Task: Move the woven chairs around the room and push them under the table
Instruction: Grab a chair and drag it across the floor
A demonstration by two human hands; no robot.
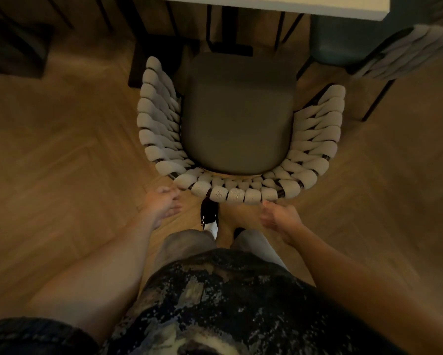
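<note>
A woven chair (240, 193) with a curved cream rope back and a grey-brown seat cushion (238, 116) stands right in front of me, facing the white table (292, 3). Its front sits just short of the table edge. My left hand (164, 204) hovers at the back's left curve, fingers loosely spread, fingertips at or just off the weave. My right hand (279, 216) is below the back's right side, fingers relaxed, holding nothing. Both hands look blurred.
A second woven chair (399, 55) stands at the right by the table corner, with thin black legs. The table's black pedestal base (228, 44) is beyond the seat. Dark furniture (13, 42) sits at top left. My shoe (210, 216) is just behind the chair on the wooden floor.
</note>
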